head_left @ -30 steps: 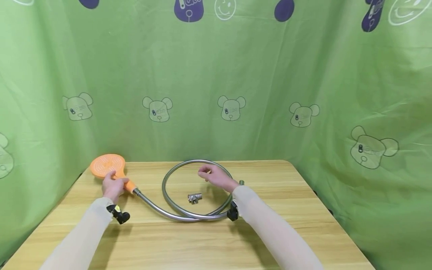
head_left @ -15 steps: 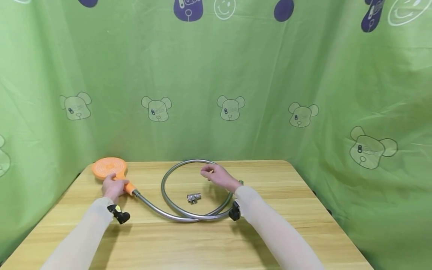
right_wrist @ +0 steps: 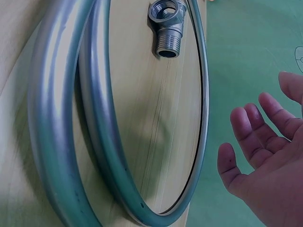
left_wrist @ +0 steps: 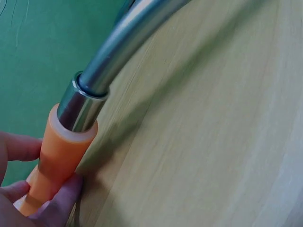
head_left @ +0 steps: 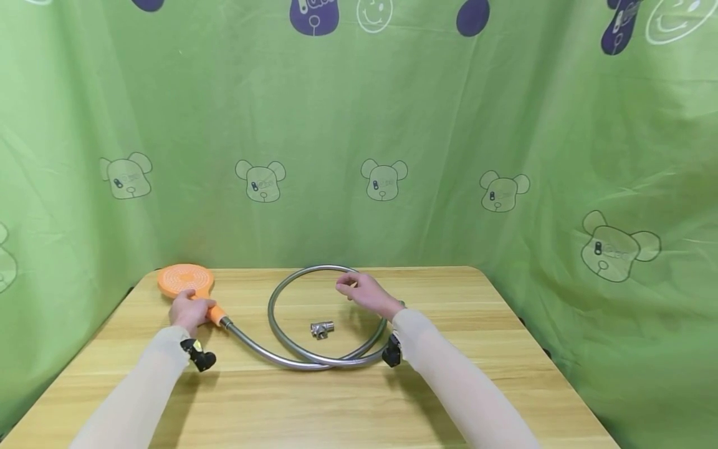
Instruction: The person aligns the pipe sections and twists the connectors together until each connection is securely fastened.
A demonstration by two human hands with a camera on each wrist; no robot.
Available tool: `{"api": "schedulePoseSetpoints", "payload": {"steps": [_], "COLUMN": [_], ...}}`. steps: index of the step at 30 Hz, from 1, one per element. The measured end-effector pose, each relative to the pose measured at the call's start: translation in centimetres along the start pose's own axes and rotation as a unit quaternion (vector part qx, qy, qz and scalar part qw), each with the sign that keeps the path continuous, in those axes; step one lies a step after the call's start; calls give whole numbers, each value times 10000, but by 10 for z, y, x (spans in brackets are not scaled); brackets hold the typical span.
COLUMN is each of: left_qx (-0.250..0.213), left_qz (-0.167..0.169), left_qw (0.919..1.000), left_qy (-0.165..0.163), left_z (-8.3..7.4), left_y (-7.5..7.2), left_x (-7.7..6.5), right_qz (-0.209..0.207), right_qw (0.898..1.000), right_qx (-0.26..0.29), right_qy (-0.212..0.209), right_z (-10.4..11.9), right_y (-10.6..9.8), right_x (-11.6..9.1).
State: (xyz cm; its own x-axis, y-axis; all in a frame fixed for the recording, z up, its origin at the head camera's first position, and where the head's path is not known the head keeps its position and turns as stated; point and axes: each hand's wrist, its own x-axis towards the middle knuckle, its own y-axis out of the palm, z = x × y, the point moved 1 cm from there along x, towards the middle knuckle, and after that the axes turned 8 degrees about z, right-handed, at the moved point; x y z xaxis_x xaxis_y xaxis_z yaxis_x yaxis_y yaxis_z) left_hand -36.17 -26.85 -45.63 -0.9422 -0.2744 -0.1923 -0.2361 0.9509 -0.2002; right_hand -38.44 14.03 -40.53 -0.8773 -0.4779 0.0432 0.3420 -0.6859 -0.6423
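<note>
An orange shower head (head_left: 185,279) lies face up at the far left of the table. My left hand (head_left: 189,310) grips its handle; in the left wrist view the fingers and thumb go round the orange handle (left_wrist: 61,161). A metal collar (left_wrist: 81,106) joins the handle to a silver shower hose (head_left: 263,351), which loops in a coil on the table. Above the coil's right side hovers my right hand (head_left: 367,293), its fingers loosely bent around nothing. Inside the loop rests a threaded metal tee fitting (head_left: 322,329), seen also in the right wrist view.
The wooden table (head_left: 336,405) has its back edge against a green curtain (head_left: 325,224) printed with bear faces. Curtain also hangs along the left and right sides. A small camera (head_left: 197,355) is strapped to the left wrist, another camera (head_left: 391,350) to the right.
The shower head has shifted slightly right and tilted a little in my left hand. My right hand has drifted slightly to the right above the hose.
</note>
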Motion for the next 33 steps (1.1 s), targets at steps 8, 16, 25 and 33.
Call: {"api": "schedulePoseSetpoints", "payload": {"steps": [8,16,25,33], "left_qx": [1341,1670,1880,2330], "left_qz": [-233,-235,63,447], "left_qw": [9906,9849,9792,9639], "left_qy": [119,394,767,1210], "left_z": [-6,-22,-40,-54], "left_y": [-7,0,19,36], "left_x": [-8,-12,-17,-23], "right_qz": [-42,-110,-208,-232], "right_qw": [10000,9999,9990,9981], "right_qx": [-37,-97,-391,-532], "right_qy": [68,61,71,214], "right_z": [-2,-2,-6,-13], "right_y": [-6,-14,-26,-38], "right_x": [0,-3,-12,-22]}}
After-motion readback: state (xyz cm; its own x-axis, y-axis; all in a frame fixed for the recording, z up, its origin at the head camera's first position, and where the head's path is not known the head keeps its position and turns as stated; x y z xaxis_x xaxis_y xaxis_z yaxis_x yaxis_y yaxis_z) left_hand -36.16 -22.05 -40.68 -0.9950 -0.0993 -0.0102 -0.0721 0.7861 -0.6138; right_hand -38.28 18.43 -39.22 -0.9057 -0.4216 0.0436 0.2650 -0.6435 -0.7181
